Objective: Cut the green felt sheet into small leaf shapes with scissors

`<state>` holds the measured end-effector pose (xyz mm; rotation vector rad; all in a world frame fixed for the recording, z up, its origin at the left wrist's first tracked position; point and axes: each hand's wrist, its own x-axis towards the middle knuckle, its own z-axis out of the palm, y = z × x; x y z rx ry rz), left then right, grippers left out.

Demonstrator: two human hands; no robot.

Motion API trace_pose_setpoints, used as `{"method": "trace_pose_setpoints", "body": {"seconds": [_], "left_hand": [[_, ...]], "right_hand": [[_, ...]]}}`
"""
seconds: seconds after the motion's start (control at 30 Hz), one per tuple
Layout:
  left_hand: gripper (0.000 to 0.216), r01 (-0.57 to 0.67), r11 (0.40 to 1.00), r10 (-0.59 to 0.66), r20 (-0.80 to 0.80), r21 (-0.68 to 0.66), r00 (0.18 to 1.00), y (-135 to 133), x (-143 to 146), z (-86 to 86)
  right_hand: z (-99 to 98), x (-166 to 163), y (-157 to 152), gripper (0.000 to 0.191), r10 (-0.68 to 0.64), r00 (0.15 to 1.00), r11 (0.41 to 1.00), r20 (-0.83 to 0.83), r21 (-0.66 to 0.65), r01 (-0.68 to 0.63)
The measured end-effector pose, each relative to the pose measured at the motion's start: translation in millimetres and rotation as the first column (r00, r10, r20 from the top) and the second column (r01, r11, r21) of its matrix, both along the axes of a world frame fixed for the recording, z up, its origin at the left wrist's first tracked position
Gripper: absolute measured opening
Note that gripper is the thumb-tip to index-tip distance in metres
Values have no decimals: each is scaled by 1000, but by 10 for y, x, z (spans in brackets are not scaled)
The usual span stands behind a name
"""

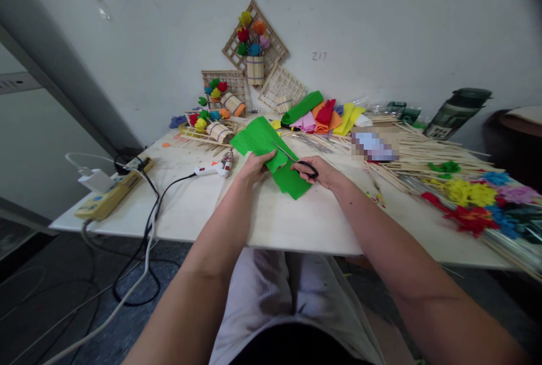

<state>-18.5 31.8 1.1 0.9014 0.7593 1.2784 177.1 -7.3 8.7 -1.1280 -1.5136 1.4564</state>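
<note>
Green crepe paper (256, 134) is held up over the front middle of the white table. My left hand (258, 165) grips its near edge, the fingers closed on the paper. In my right hand (317, 172) is a pair of scissors (311, 168) with black handles, the fingers wrapped round the loops. The blades point up and left and lie across the green paper; whether they are parted is hard to make out. A lower flap of the paper hangs down between my hands, close to the tabletop.
A white glue gun (212, 169) lies left of my hands, its cord running to a yellow power strip (112, 192). Behind stand stick lattices with paper flowers (254, 29) and folded coloured paper (326, 116). Bamboo sticks (417, 142), paper flowers (470, 192) and a dark bottle (457, 113) are at right.
</note>
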Motion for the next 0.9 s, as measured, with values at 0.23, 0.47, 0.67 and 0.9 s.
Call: {"method": "trace_pose_setpoints", "body": {"seconds": [0.23,0.47,0.67,0.9], "left_hand": [[41,-7,1000,7,-9,-28,1000,1,-7,7],[38,-82,997,82,7,-9,997,56,-54,-25],[41,-29,999,29,23,13,999,12,-7,-20],[43,-22,1000,22,43,-2,999,-36,54,-15]], "right_hand": [[9,-19,-19,13,-18,1000,1000,-7,21,19],[-60,28,39,12,22,1000,1000,-3,-3,-22],[-47,15,33,19,15,999,1000,32,-15,-15],[22,-51,-45,27,9,1000,1000,6,10,-9]]}}
